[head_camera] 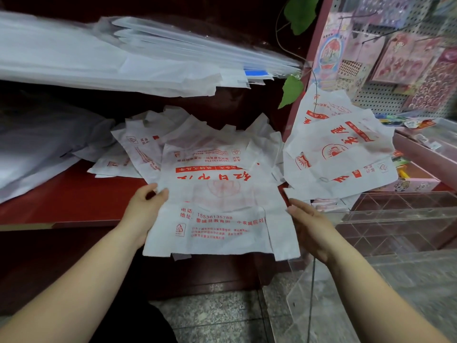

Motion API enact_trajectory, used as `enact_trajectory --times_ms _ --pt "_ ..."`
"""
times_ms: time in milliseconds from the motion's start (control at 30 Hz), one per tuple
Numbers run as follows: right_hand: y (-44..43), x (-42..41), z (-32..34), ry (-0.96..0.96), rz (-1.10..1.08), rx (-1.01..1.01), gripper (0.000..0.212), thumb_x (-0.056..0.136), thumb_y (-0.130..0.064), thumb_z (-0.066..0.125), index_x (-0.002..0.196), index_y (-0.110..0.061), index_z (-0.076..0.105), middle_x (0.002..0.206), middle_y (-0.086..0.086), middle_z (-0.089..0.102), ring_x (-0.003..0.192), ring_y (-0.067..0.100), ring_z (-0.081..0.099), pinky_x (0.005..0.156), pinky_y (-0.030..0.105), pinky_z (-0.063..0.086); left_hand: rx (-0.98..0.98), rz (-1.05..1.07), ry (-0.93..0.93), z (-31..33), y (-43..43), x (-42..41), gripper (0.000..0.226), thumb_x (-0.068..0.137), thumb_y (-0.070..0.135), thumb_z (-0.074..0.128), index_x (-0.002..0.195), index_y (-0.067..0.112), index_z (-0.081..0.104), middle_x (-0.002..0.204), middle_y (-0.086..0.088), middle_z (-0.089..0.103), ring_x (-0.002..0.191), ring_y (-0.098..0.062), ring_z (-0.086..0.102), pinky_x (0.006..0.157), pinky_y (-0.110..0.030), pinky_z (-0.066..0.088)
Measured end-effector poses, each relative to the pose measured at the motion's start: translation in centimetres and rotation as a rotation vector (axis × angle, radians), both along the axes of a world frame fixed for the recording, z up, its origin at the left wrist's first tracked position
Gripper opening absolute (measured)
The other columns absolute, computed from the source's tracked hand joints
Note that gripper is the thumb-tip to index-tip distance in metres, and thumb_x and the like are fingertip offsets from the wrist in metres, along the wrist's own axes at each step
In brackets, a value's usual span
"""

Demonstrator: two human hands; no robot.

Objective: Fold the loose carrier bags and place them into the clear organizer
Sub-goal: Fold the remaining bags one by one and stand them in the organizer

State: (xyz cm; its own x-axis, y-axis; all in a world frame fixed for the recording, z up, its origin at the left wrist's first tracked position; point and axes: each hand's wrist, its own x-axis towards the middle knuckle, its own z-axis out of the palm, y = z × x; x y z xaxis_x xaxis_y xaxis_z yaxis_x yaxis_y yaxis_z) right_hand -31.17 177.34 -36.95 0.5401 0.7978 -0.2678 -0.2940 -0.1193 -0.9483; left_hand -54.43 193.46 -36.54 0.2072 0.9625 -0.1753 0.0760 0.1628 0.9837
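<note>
Left grip [142, 211], right grip [311, 229], one carrier bag [217, 219] between them, two bag heaps [158, 147] [341, 154] beyond, one clear organizer [395, 214] beside the right grip, two green leaves [300, 11] [291, 91].

Held bag: white thin plastic carrier bag with red print [217, 214], near half folded up over the far half, left edge pinched by the left hand [143, 211].
Loose pile: more white red-printed bags [148, 144], flat and overlapping, just behind it.
Right heap: crumpled bags [338, 149], lying over the organizer's far side.
Organizer: clear plastic box with square compartments [395, 219], right of the held bag.
</note>
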Motion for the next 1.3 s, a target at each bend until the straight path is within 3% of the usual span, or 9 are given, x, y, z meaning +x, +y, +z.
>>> enact_trajectory --times_ms 200,400,533,600,733,833,1000,1100,1300 --pt "1.2 -0.1 0.5 -0.159 0.023 -0.013 0.058 0.089 0.008 0.044 0.138 -0.019 0.032 0.088 0.003 0.071 0.082 0.02 0.066 0.071 0.031 0.052 0.011 -0.212 -0.143 0.9 0.6 -1.8 0.057 0.092 -0.007 0.033 0.137 0.028 0.036 0.126 0.003 0.05 0.091 -0.011 0.059 0.07 -0.025 0.045" --pt "0.7 -0.6 -1.0 -0.495 0.106 0.009 0.062 0.089 0.01 0.046 0.139 -0.02 0.028 0.12 0.011 0.059 0.109 0.022 0.056 0.098 0.034 0.041 0.402 -0.564 0.195 -1.1 0.7 -4.8 0.064 0.08 -0.026 0.041 0.105 0.032 0.052 0.131 0.014 0.035 0.119 0.003 0.039 0.081 0.003 0.037" --pt "0.8 -0.4 -1.3 -1.043 0.245 -0.173 0.065 0.086 -0.014 0.061 0.14 -0.032 0.029 0.102 -0.006 0.058 0.089 0.016 0.057 0.075 0.023 0.038 0.805 -0.709 0.62 -2.3 1.8 -6.0 0.061 0.082 0.003 0.064 0.121 0.044 0.042 0.133 0.025 0.029 0.124 0.007 0.029 0.098 -0.005 0.021" --pt "1.0 -0.6 -1.1 -1.351 0.19 -0.221 0.057 0.088 -0.007 0.054 0.138 -0.027 0.037 0.114 -0.002 0.057 0.098 0.025 0.059 0.068 0.026 0.038 1.07 -0.613 0.812 -2.9 2.1 -6.2 0.057 0.076 0.026 0.064 0.128 0.039 0.045 0.128 0.012 0.051 0.117 -0.009 0.044 0.091 -0.027 0.031" --pt "1.3 -0.3 -1.8 -1.777 0.119 -0.03 0.057 0.054 0.006 0.05 0.105 -0.018 0.062 0.084 0.013 0.062 0.056 0.03 0.059 0.041 0.024 0.029 1.265 -0.608 0.992 -3.7 1.9 -6.2 0.053 0.064 0.037 0.056 0.116 0.03 0.047 0.108 0.003 0.068 0.097 -0.015 0.042 0.078 -0.024 0.019" --pt "1.7 0.3 -1.9 -1.826 0.151 -0.013 0.027 0.054 -0.009 0.063 0.079 -0.016 0.072 0.084 0.015 0.064 0.069 0.028 0.054 0.05 0.025 0.034 1.322 -0.643 1.0 -4.1 2.1 -6.1 0.056 0.069 0.046 0.047 0.121 0.024 0.045 0.113 0.0 0.066 0.111 -0.017 0.043 0.106 -0.024 0.011" --pt "2.2 1.2 -2.6 -1.74 0.162 0.087 0.023 0.068 -0.021 0.054 0.074 -0.011 0.075 0.089 0.008 0.073 0.093 0.034 0.061 0.072 0.046 0.048 1.34 -0.677 0.949 -4.9 2.3 -6.0 0.093 0.042 0.015 0.09 0.123 0.011 0.044 0.118 -0.008 0.063 0.116 -0.015 0.042 0.109 -0.022 0.011" --pt "2.2 1.1 -2.4 -1.564 0.191 0.077 0.03 0.071 -0.024 0.051 0.078 -0.008 0.075 0.087 0.006 0.073 0.091 0.037 0.065 0.076 0.048 0.047 1.309 -0.556 0.812 -5.4 2.4 -5.8 0.061 0.058 0.008 0.079 0.11 0.017 0.048 0.109 -0.009 0.068 0.109 -0.013 0.047 0.107 -0.015 0.014" --pt "2.4 0.4 -0.9 -1.251 0.151 0.007 0.01 0.076 -0.009 0.058 0.077 -0.016 0.065 0.074 -0.005 0.065 0.071 0.005 0.058 0.062 0.01 0.037 0.696 -0.264 0.323 -3.4 1.9 -3.9 0.028 0.077 -0.005 0.067 0.083 0.023 0.069 0.086 0.015 0.07 0.084 0.003 0.06 0.093 -0.014 0.037"
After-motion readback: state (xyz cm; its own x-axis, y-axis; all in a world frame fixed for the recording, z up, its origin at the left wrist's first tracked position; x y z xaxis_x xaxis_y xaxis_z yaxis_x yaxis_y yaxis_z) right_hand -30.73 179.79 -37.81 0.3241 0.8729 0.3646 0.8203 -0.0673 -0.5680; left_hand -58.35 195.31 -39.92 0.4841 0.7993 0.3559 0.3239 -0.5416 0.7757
